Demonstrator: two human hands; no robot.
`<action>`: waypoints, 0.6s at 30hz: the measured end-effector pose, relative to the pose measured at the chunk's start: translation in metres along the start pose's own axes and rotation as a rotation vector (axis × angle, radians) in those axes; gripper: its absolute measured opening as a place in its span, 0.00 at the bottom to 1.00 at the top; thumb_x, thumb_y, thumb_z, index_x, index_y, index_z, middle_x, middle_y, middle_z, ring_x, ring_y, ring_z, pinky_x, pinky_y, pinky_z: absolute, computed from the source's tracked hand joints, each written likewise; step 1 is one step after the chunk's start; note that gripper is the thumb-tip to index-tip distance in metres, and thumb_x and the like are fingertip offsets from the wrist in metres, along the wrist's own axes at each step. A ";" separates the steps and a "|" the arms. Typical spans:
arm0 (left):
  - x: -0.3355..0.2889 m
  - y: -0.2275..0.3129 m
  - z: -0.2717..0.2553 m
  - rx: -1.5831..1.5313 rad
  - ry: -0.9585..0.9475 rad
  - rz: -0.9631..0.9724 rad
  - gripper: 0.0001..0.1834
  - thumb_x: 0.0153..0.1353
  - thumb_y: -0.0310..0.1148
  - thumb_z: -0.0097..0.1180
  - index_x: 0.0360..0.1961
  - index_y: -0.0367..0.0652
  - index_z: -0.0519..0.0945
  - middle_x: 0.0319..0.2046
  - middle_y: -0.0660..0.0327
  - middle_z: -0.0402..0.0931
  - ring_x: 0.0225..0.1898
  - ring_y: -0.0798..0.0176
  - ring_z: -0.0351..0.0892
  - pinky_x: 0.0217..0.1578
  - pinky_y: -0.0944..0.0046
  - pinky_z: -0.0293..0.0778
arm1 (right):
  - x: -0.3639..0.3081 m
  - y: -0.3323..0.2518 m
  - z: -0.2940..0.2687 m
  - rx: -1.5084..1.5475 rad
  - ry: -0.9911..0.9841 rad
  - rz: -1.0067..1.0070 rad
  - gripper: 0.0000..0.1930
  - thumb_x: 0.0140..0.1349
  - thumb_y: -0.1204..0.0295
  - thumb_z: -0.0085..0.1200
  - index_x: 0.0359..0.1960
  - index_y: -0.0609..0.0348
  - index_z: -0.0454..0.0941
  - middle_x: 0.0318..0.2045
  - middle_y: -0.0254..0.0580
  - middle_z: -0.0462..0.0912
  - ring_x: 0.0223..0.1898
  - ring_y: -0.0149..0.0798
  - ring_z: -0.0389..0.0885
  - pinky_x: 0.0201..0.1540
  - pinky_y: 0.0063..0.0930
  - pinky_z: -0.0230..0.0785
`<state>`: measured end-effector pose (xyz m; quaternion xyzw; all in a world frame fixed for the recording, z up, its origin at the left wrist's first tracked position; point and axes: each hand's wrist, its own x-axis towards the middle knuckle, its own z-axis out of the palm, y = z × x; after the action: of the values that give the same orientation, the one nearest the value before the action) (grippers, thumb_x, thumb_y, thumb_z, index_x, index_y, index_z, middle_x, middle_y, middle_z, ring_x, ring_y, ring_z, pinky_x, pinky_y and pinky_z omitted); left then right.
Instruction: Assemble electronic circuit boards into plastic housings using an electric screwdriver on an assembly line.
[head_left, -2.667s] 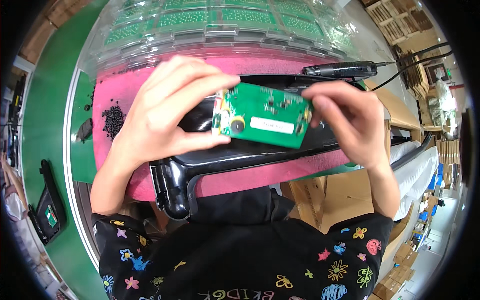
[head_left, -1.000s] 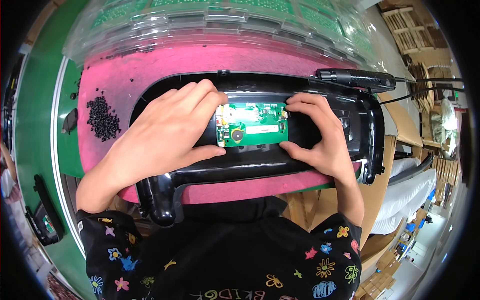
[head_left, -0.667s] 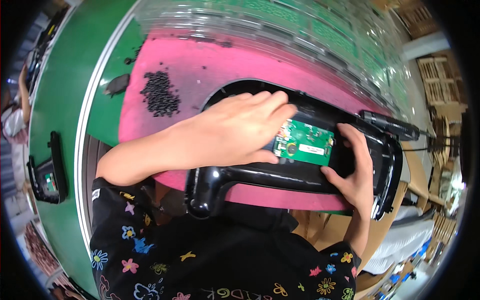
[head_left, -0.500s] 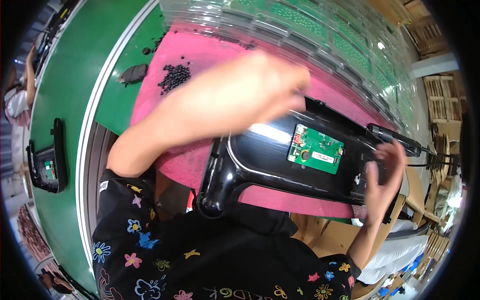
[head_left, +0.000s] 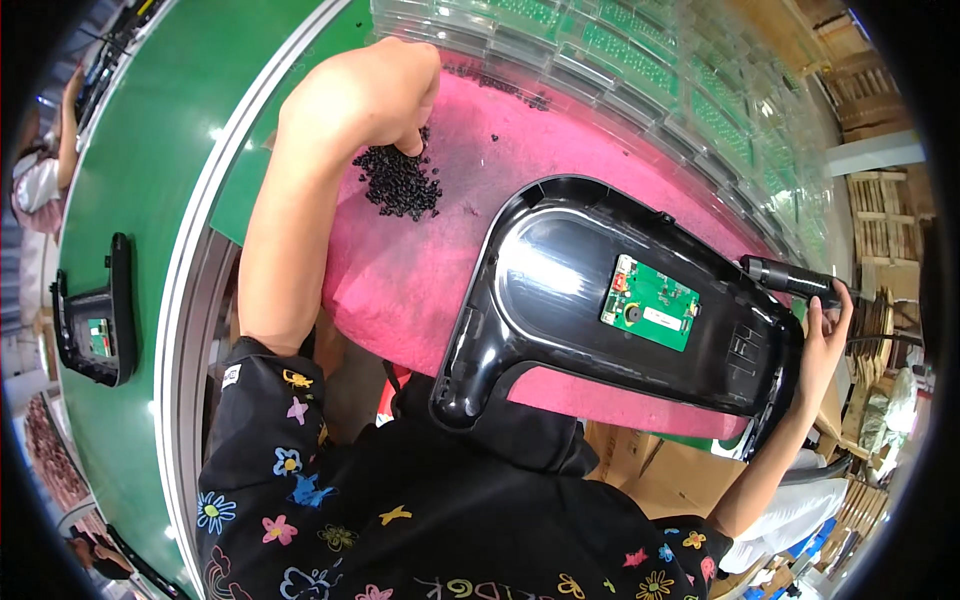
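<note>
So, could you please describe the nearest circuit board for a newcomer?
Find the pink mat, then the large black housing on it. Inside lies a green circuit board with a white label; unlike the boards in the clear trays, it sits alone.

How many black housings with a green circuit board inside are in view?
2: the near housing on the pink mat and the left housing on the green tabletop. Others may be hidden at the picture's edges.

Green circuit board (head_left: 652, 303), black casing (head_left: 560, 335), pink mat (head_left: 400, 285)
</note>
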<state>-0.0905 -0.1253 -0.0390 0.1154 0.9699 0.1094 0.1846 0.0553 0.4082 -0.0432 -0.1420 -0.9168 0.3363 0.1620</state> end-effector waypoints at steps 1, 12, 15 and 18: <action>0.002 0.001 0.001 -0.004 0.015 0.032 0.15 0.38 0.23 0.72 0.30 0.36 0.83 0.27 0.52 0.82 0.31 0.53 0.83 0.34 0.58 0.77 | 0.001 -0.003 -0.001 -0.104 0.058 0.001 0.22 0.69 0.72 0.55 0.63 0.52 0.68 0.35 0.31 0.69 0.34 0.24 0.67 0.37 0.14 0.61; 0.020 -0.003 0.008 -0.016 0.023 0.107 0.08 0.39 0.20 0.64 0.26 0.34 0.83 0.21 0.52 0.81 0.25 0.57 0.83 0.29 0.61 0.77 | 0.021 -0.037 0.052 0.622 0.431 0.104 0.41 0.60 0.82 0.61 0.70 0.60 0.47 0.47 0.46 0.78 0.45 0.37 0.79 0.47 0.39 0.72; 0.024 0.007 0.007 -0.206 0.114 0.064 0.08 0.41 0.18 0.62 0.27 0.29 0.81 0.21 0.51 0.81 0.26 0.59 0.84 0.29 0.62 0.77 | 0.015 -0.054 0.072 0.751 0.455 -0.139 0.38 0.61 0.82 0.60 0.68 0.64 0.50 0.46 0.45 0.78 0.46 0.36 0.79 0.48 0.32 0.73; 0.026 0.012 0.015 -0.136 0.303 0.231 0.08 0.43 0.18 0.61 0.29 0.28 0.81 0.22 0.51 0.82 0.26 0.60 0.83 0.29 0.64 0.77 | 0.011 -0.070 0.090 0.718 0.188 -0.073 0.21 0.63 0.81 0.58 0.55 0.65 0.65 0.46 0.46 0.80 0.46 0.38 0.81 0.50 0.31 0.74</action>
<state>-0.1062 -0.1047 -0.0578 0.1954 0.9572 0.2114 0.0303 -0.0005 0.3092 -0.0594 -0.0736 -0.7258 0.6161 0.2970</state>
